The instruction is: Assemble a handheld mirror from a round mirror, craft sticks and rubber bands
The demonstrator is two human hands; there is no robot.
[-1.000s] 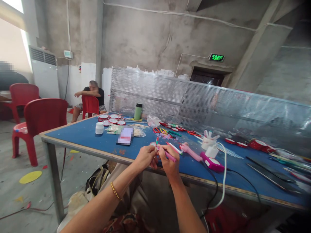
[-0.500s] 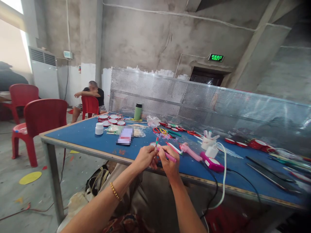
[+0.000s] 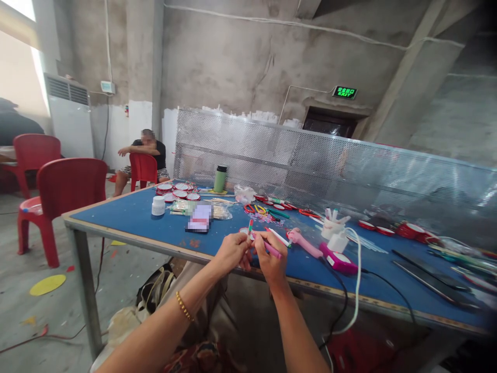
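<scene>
- The left hand (image 3: 235, 249) pinches a small striped stick (image 3: 250, 226), which has red and green on it and pokes up from the fingers.
- The right hand (image 3: 274, 265) grips a pink pen (image 3: 273, 251) slantwise, its front end pointing at the left hand. It is too small to tell if the pen touches the stick.
- Both hands and the things in them are close together at the near edge of the blue table (image 3: 128, 213).
- On the left part of the table are a little white jar (image 3: 158, 206), a phone (image 3: 199, 217) and a bunch of round white pieces with red rims (image 3: 180, 194).
- A green bottle (image 3: 220, 179) stands up near the back.
- To the right of the hands lie a pink tool (image 3: 306, 244) and a purple box (image 3: 338, 259), with a cup of pens (image 3: 331, 228) behind them.
- A shiny metal screen full of holes (image 3: 240, 145) runs along behind the table.
- The wall (image 3: 233, 57) is gray and patchy, with a green glowing exit sign (image 3: 345, 92) on it.
- On the left are red chairs (image 3: 73, 178), and a person (image 3: 153, 147) sits leaning on one farther back.
- A yellow round piece (image 3: 47, 285) lies on the floor.
</scene>
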